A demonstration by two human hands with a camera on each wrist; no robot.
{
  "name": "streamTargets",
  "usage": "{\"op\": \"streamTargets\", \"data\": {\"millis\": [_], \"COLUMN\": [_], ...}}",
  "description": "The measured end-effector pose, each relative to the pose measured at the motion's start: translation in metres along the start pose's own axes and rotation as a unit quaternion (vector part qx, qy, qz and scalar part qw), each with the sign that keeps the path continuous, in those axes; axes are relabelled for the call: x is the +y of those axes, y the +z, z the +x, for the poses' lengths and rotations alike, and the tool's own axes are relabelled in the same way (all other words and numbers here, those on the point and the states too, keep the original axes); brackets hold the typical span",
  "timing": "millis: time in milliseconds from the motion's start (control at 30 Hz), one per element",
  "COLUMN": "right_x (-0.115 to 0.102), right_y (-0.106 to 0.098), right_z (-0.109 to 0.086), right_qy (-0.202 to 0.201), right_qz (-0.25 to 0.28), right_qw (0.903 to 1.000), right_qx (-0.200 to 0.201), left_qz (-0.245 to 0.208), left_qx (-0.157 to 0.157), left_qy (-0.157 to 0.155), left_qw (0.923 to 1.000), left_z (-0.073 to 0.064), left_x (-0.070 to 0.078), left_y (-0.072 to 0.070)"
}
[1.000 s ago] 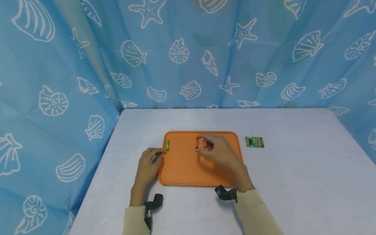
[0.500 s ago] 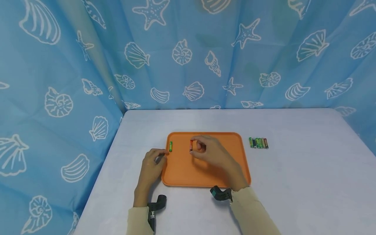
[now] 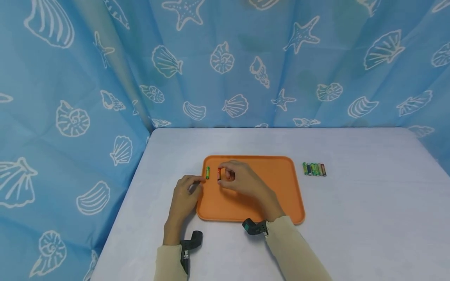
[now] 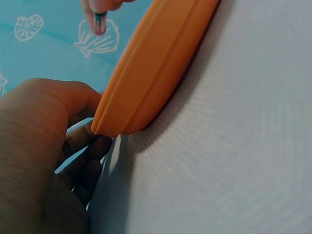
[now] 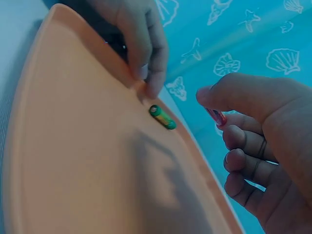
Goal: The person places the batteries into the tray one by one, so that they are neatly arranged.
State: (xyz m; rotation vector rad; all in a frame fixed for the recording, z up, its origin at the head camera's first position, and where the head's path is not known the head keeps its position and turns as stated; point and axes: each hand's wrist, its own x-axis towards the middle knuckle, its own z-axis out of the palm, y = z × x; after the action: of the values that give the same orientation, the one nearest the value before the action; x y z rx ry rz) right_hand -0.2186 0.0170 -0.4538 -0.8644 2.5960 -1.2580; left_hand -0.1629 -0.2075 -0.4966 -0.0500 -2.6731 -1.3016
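Observation:
A red battery is pinched between the thumb and index finger of my right hand, above the left part of an orange tray. In the right wrist view the red battery hangs clear of the tray, its far end against the index finger. A green battery lies in the tray beside the left rim, just left of the red one. My left hand grips the tray's left rim with thumb and fingers; the left wrist view shows the rim between them.
A row of several batteries, mostly green, lies side by side on the white table right of the tray. A blue curtain with white shells hangs behind the table and along its left side.
My right hand has carried the red battery leftward across the tray, close to the green one. The left hand stays at the left rim. The head view has shifted slightly.

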Motion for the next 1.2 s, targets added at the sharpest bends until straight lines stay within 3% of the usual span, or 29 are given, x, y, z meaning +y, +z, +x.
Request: {"op": "streamTargets", "data": {"millis": [367, 633, 900, 1200], "right_x": [0.013, 0.02, 0.026, 0.022], "right_y": [0.019, 0.03, 0.034, 0.039], "right_z": [0.013, 0.024, 0.03, 0.036], "right_qy": [0.001, -0.001, 0.005, 0.025], "right_qz": [-0.03, -0.012, -0.023, -0.069], "right_qw": [0.9994, 0.9984, 0.9989, 0.9967], "right_qx": [0.019, 0.055, 0.041, 0.033], "left_qz": [0.006, 0.005, 0.011, 0.006], "left_qx": [0.003, 0.01, 0.007, 0.018], "left_qy": [-0.014, 0.0, 0.009, 0.02], "left_qw": [0.9999, 0.9999, 0.9999, 0.9996], "left_z": [0.0, 0.001, 0.001, 0.001], "left_x": [0.001, -0.002, -0.001, -0.001], "left_y": [0.0, 0.001, 0.002, -0.001]}}
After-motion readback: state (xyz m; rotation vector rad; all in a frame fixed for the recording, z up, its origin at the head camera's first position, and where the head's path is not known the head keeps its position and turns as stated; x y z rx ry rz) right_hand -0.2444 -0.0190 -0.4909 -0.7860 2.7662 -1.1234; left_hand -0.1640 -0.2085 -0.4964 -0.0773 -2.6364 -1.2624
